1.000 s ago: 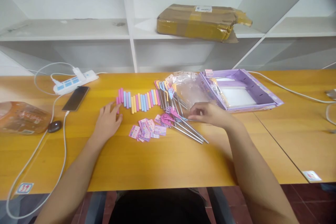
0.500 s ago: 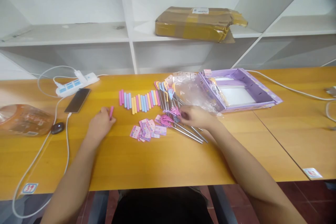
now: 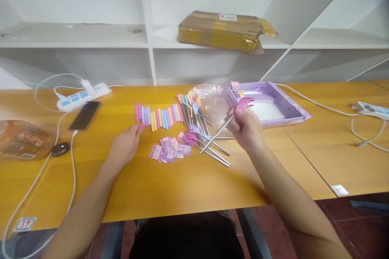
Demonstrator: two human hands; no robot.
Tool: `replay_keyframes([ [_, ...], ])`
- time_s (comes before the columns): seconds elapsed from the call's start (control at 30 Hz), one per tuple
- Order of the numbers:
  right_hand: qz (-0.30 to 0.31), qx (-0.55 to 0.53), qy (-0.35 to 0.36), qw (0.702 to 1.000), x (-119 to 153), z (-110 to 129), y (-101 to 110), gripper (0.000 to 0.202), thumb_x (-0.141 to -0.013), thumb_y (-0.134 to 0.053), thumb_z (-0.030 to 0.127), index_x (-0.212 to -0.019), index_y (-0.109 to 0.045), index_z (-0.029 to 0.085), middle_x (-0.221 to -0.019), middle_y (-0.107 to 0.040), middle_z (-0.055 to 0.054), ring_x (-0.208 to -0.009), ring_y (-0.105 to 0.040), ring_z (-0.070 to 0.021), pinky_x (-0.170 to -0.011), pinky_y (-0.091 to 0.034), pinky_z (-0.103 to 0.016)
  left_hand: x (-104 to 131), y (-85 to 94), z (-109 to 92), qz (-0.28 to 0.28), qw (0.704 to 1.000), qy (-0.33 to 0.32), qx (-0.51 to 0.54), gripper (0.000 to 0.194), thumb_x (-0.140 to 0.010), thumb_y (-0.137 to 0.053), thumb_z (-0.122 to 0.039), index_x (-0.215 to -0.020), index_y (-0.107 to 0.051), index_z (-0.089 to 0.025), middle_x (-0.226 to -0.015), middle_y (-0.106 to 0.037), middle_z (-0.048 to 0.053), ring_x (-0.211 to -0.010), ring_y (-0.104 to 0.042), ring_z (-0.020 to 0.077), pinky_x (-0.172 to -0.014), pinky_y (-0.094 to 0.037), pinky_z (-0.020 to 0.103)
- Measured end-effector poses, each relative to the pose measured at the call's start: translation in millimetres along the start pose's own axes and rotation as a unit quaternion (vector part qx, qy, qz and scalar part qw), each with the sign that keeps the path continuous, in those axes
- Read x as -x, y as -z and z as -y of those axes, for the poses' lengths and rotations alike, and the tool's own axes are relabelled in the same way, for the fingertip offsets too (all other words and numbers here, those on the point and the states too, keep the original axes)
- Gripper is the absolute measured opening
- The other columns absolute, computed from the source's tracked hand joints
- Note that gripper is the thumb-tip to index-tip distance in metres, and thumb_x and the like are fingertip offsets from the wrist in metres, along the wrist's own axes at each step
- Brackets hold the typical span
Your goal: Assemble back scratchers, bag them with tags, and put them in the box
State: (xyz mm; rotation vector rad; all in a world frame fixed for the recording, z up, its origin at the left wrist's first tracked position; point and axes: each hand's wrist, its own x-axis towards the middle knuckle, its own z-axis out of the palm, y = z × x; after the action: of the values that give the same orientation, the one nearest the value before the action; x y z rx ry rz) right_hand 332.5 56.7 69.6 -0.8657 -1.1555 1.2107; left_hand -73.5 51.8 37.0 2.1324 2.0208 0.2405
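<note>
- Up off the pile comes a pink stick (image 3: pixel 225 126) with a little hand on its end; half a second ago the right hand (image 3: pixel 247 127) was down by the sticks.
- Left hand (image 3: pixel 124 145) is now nearer the row of colored tubes (image 3: pixel 159 119), with a small pink tube (image 3: pixel 143 125).
- Right grip is closed on the stick, just under its pink head. The shiny rod slants down to the left, over the other sticks (image 3: pixel 195 108). I cannot tell if its tip touches them.
- Left grip pinches the tube between thumb and fingers, just beside the row.
- The stick looks light and stiff. Its rod may be slippery, and the thin pink fingers may bend, so the neck seems a good place to hold.
- The tube looks light and maybe a bit soft. Its middle seems best to pinch.
- Cards (image 3: pixel 168 149) lie near the rod's tip. A purple tray (image 3: pixel 276 122) has raised walls behind the right hand.
- Open room lies on the surface (image 3: pixel 170 190) in front of the cards, up to its front edge.
</note>
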Motion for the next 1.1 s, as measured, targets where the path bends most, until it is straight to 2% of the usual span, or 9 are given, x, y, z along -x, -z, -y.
replay_keyframes([
  [0.1, 0.002, -0.147, -0.05, 0.988, 8, -19, -19, 0.029, -0.094, -0.077, 0.05, -0.089, -0.065, 0.023, -0.057, -0.031, 0.009, -0.045, -0.015, -0.0084, -0.043, -0.019, -0.026, 6, -11.3, -9, 0.0, 0.992, -0.091, 0.089, 0.051, -0.114, -0.029, -0.052, -0.139, -0.064, -0.024, -0.126, -0.077, 0.013, -0.11, -0.074, 0.0324, -0.086, -0.054, 0.039],
  [0.23, -0.01, -0.227, -0.091, 0.97, 13, -44, -28, 0.031, -0.095, -0.08, 0.05, -0.088, -0.065, 0.023, -0.059, -0.037, 0.009, -0.045, -0.017, -0.0076, -0.041, -0.022, -0.023, 15, -22.1, -22, 0.056, 0.97, -0.178, 0.157, 0.048, -0.114, -0.035, -0.051, -0.144, -0.064, -0.027, -0.132, -0.075, 0.009, -0.116, -0.073, 0.0281, -0.095, -0.055, 0.038],
  [0.4, -0.004, -0.252, -0.1, 0.962, 18, -52, -18, 0.034, -0.099, -0.074, 0.053, -0.086, -0.066, 0.023, -0.054, -0.04, 0.007, -0.045, -0.024, -0.0092, -0.044, -0.028, -0.024, 23, -24.5, -33, 0.084, 0.96, -0.226, 0.143, 0.045, -0.115, -0.036, -0.048, -0.135, -0.069, -0.024, -0.121, -0.076, 0.009, -0.108, -0.073, 0.0264, -0.091, -0.055, 0.037],
  [0.53, 0.003, -0.243, -0.086, 0.966, 18, -51, -12, 0.037, -0.102, -0.066, 0.055, -0.085, -0.068, 0.023, -0.049, -0.037, 0.007, -0.045, -0.026, -0.0106, -0.046, -0.031, -0.024, 30, -20.7, -42, 0.071, 0.962, -0.244, 0.101, 0.044, -0.116, -0.035, -0.045, -0.138, -0.067, -0.023, -0.115, -0.075, 0.009, -0.104, -0.072, 0.0257, -0.089, -0.055, 0.037],
  [0.7, -0.019, -0.209, -0.061, 0.976, 18, -51, -10, 0.036, -0.1, -0.066, 0.057, -0.085, -0.068, 0.024, -0.046, -0.037, 0.007, -0.044, -0.025, -0.0116, -0.047, -0.029, -0.025, 33, -21.0, -54, 0.055, 0.954, -0.286, 0.073, 0.043, -0.115, -0.038, -0.042, -0.138, -0.068, -0.022, -0.123, -0.076, 0.011, -0.11, -0.073, 0.0275, -0.092, -0.057, 0.039],
  [0.9, -0.036, -0.182, -0.06, 0.981, 24, -49, -12, 0.035, -0.1, -0.066, 0.055, -0.085, -0.067, 0.024, -0.045, -0.039, 0.006, -0.045, -0.028, -0.0114, -0.051, -0.031, -0.025, 28, -29.6, -44, 0.038, 0.953, -0.262, 0.148, 0.042, -0.115, -0.038, -0.044, -0.134, -0.068, -0.022, -0.117, -0.079, 0.01, -0.107, -0.075, 0.0256, -0.093, -0.057, 0.037],
  [1.1, -0.035, -0.152, -0.069, 0.985, 32, -52, -21, 0.035, -0.101, -0.067, 0.057, -0.089, -0.064, 0.024, -0.048, -0.043, 0.007, -0.043, -0.027, -0.0097, -0.048, -0.024, -0.025, 36, -34.6, -29, 0.061, 0.959, -0.19, 0.201, 0.045, -0.114, -0.039, -0.046, -0.147, -0.053, -0.019, -0.127, -0.077, 0.013, -0.104, -0.076, 0.0264, -0.086, -0.058, 0.037],
])
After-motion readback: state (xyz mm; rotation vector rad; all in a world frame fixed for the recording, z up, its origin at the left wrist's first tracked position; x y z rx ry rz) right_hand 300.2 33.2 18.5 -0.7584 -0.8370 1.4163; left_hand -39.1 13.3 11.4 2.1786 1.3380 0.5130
